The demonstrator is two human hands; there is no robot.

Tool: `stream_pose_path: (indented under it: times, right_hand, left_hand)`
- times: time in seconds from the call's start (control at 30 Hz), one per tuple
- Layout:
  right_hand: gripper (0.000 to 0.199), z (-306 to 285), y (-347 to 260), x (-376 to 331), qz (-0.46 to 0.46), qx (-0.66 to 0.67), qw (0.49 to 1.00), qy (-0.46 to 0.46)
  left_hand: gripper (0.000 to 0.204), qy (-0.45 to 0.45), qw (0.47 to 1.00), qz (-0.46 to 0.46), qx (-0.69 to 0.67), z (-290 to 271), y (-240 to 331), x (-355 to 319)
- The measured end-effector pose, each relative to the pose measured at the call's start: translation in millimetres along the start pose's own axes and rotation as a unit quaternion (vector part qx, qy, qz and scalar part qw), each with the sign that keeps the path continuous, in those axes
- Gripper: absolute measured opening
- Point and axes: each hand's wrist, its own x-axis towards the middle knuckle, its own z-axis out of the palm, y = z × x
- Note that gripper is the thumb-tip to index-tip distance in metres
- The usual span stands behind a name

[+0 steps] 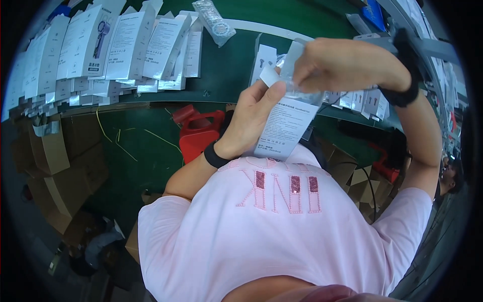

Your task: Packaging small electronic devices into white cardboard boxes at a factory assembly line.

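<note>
My left hand [255,113] grips an upright white carton [285,128] by its side, thumb near the top edge. Printed text covers the carton's facing panel, and its top flaps stand up, open. Over the mouth is my right hand [329,65], its fingers curled down and closed on a clear plastic-wrapped item [303,94] at the opening. Most of that item is hidden by the box and my fingers. Both wrists carry dark bands.
Many similar white cartons [128,45] stand in rows at the far left of the green table [221,65]. A bubble-wrapped item [215,22] lies beyond them. More cartons [354,100] sit to the right. Below are a red plastic container [198,133] and brown cardboard boxes [70,176].
</note>
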Motion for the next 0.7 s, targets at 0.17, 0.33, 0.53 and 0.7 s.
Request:
stream_pose_path:
  times: [0.17,0.33,0.53,0.7]
  right_hand:
    - [0.017,25,-8,21,0.165,0.263,0.951,0.007]
    - [0.026,48,-5,12,0.078,0.533,0.826,-0.166]
    - [0.018,33,-38,-26,0.057,0.186,0.953,0.231]
    - [0.055,81,-18,-69,0.168,0.281,0.779,0.535]
  left_hand:
    - [0.048,-0.051,0.988,-0.005,0.145,-21,-8,3]
    - [0.081,-0.160,0.971,0.086,0.159,-21,-9,-9]
    - [0.078,-0.114,0.969,0.150,0.160,-20,2,2]
    - [0.066,-0.089,0.959,0.208,0.171,-30,-4,1]
